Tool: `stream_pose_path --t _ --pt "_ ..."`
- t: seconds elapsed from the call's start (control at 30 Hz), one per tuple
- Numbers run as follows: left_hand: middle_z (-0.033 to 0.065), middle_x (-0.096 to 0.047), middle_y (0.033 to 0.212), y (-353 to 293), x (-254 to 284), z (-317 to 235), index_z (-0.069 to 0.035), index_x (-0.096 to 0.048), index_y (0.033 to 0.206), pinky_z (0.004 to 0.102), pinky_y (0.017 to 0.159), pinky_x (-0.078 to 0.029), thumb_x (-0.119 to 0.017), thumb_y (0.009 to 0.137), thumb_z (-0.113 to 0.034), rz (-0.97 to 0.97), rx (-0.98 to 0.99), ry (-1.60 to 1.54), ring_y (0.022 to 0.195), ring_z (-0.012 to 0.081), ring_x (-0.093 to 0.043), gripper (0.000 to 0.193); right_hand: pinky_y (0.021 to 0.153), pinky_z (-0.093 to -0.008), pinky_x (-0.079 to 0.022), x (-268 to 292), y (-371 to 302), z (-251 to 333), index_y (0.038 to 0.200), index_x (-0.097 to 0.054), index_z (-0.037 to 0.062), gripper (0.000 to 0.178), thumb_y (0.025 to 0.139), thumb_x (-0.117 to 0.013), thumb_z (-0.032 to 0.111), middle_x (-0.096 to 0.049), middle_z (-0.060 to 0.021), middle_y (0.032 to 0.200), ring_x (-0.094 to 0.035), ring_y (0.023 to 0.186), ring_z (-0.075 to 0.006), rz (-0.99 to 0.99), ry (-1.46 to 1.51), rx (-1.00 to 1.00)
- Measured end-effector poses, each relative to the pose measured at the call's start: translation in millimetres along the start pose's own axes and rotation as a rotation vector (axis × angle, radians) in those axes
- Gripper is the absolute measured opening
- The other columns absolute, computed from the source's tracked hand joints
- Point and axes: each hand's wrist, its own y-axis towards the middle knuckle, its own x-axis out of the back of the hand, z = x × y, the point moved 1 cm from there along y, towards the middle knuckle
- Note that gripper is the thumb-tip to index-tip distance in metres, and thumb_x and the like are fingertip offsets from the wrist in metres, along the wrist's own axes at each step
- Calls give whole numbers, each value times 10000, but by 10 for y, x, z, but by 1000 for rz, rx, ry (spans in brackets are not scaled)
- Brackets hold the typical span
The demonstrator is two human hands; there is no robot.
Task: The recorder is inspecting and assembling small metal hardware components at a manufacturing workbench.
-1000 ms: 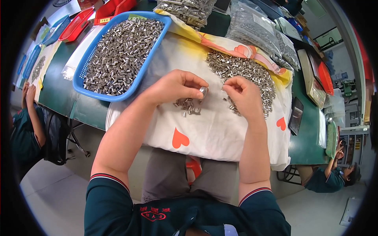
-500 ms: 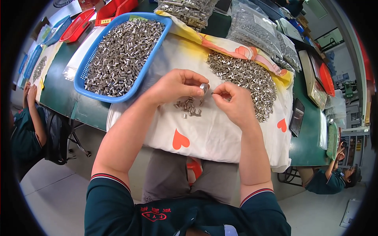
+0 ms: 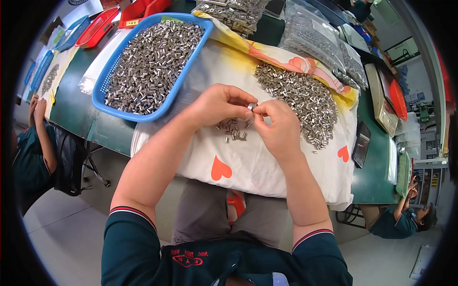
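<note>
My left hand [image 3: 220,106] pinches a small shiny metal piece [image 3: 251,107], apparently ring-like, between thumb and fingertips. The fingers of my right hand [image 3: 279,125] are closed right beside it, meeting the piece at its right side; whatever they hold is too small and hidden to make out. Just below both hands, a small scatter of short metal tubes [image 3: 236,135] lies on the white cloth [image 3: 260,171] with red hearts. A big heap of similar metal tubes [image 3: 310,107] spreads to the right of my right hand.
A blue plastic basket [image 3: 99,95] full of metal pieces stands at the left. Bagged metal parts [image 3: 312,40] sit at the back, near a folded yellow cloth edge [image 3: 343,97]. A dark phone-like slab [image 3: 361,144] lies at right. Other people sit at both sides.
My right hand has moved left, closing the gap to the metal piece in my left hand. My left hand stays nearly in place. The whole view has shifted slightly.
</note>
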Motion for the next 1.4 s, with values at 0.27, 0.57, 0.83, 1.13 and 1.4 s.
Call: stream_pose_path --t 0.27,0.57,0.83,1.13,1.4 --pt "98 -617 936 -33 1 -49 45 -564 1032 240 750 -487 -632 738 24 -9 30 34 834 125 -594 302 596 -311 -443 43 24 -39 783 -599 30 76 715 -607 62 -583 -84 724 -559 644 -209 108 355 -260" --pt "64 -629 900 -14 -11 -46 25 -587 1019 215 692 -479 -660 735 -35 2 14 160 787 89 -587 300 684 -334 -440 287 65 -411 760 -617 57 62 707 -589 69 -581 -87 765 -551 748 -225 68 -166 -203" --pt "69 -625 903 -27 -9 -51 25 -582 1024 223 710 -481 -652 738 -22 10 -1 142 796 92 -587 298 737 -374 -417 93 59 -382 755 -631 73 83 684 -590 65 -571 -79 754 -522 763 -270 165 -376 -124" --pt "78 -608 918 -23 23 -36 34 -547 1053 251 762 -488 -616 756 11 -12 -34 -90 830 123 -590 305 646 -240 -458 82 64 -56 796 -615 22 82 723 -579 27 -614 -67 815 -591 721 -144 97 361 -241" --pt "92 -610 929 5 10 4 44 -549 1047 246 766 -488 -612 758 15 -19 -20 -30 834 125 -591 297 615 -287 -450 22 15 -25 768 -603 27 65 708 -578 25 -595 -78 741 -575 676 -200 27 150 -129"
